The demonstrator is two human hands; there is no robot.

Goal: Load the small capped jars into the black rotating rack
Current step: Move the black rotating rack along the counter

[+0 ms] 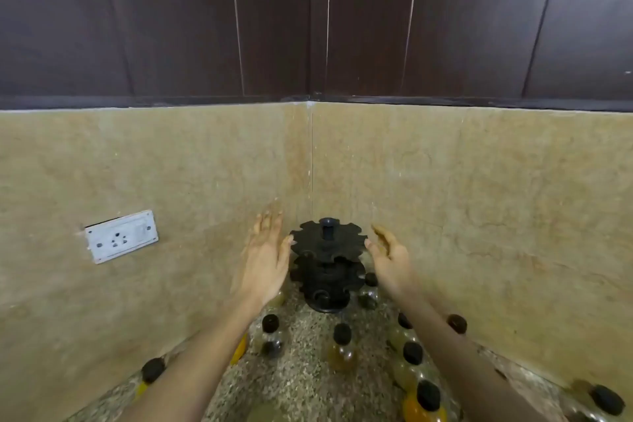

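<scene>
The black rotating rack stands in the counter's corner, two notched tiers on a centre post with a knob on top. Its notches hold no jars that I can see. My left hand is held flat with straight fingers beside the rack's left edge. My right hand is held the same way at its right edge, the thumb close to the upper tier. Both hands hold nothing. Several small clear jars with black caps stand on the counter before the rack, such as one in the middle and another to its left.
The speckled granite counter narrows into a corner between two beige stone walls. A white wall socket sits on the left wall. More capped jars stand at the right and far right, and one at the left.
</scene>
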